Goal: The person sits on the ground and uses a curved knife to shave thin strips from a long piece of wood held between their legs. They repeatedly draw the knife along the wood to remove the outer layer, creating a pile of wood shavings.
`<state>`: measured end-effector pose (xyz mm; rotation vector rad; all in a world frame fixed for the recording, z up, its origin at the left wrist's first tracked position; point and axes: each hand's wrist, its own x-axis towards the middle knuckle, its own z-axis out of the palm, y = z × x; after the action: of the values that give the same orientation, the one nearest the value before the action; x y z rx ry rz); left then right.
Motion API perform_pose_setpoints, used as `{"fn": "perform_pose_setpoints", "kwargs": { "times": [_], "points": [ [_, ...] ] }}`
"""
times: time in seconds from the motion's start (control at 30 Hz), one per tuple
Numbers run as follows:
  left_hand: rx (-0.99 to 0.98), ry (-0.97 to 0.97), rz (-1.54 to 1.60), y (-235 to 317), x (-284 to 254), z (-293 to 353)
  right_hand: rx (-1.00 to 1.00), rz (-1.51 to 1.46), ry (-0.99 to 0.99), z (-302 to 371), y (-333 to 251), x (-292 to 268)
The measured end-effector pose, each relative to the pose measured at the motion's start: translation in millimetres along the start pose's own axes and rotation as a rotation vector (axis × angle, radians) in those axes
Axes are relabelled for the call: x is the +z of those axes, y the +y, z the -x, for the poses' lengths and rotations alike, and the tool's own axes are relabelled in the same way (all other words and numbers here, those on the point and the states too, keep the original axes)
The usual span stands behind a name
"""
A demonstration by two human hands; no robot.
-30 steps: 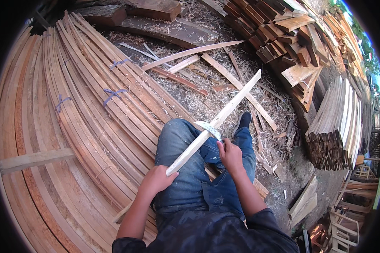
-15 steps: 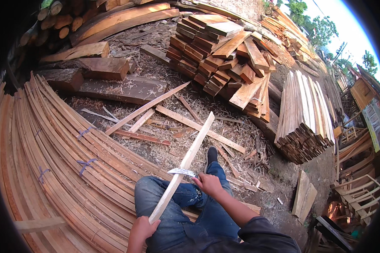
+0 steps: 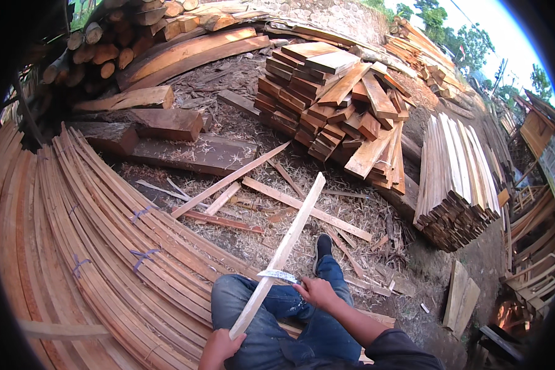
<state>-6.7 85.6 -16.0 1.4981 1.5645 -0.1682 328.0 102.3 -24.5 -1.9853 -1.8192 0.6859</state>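
In the head view, the left hand (image 3: 221, 348) grips the near end of a long pale wooden slat (image 3: 283, 250), fingers clenched around it; the slat runs up and to the right over the person's jeans-clad lap toward the sawdust-strewn ground (image 3: 240, 237). The right hand (image 3: 316, 291), fingers closed on the handle, holds a curved blade (image 3: 276, 275) touching the slat's edge. Bundled thin strips (image 3: 98, 246) lie left; stacked planks (image 3: 342, 105) beyond

A pale sign board (image 3: 550, 161) stands far right.
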Motion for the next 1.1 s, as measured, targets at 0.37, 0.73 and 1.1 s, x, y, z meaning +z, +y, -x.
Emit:
{"fn": "perform_pose_setpoints", "kwargs": {
  "times": [0.37,0.73,1.1],
  "points": [
    [0.154,0.288,-0.24,29.9,-3.2,52.4,0.114,-0.384,-0.072,53.7,-38.5,39.2],
    [-0.043,0.11,-0.154,21.7,9.0,86.8,-0.164,-0.239,-0.116,69.8,-45.2,43.4],
    [0.076,0.251,0.003,16.5,31.6,75.0,-0.131,-0.07,-0.229,43.2,-53.8,24.9]
  ]
}}
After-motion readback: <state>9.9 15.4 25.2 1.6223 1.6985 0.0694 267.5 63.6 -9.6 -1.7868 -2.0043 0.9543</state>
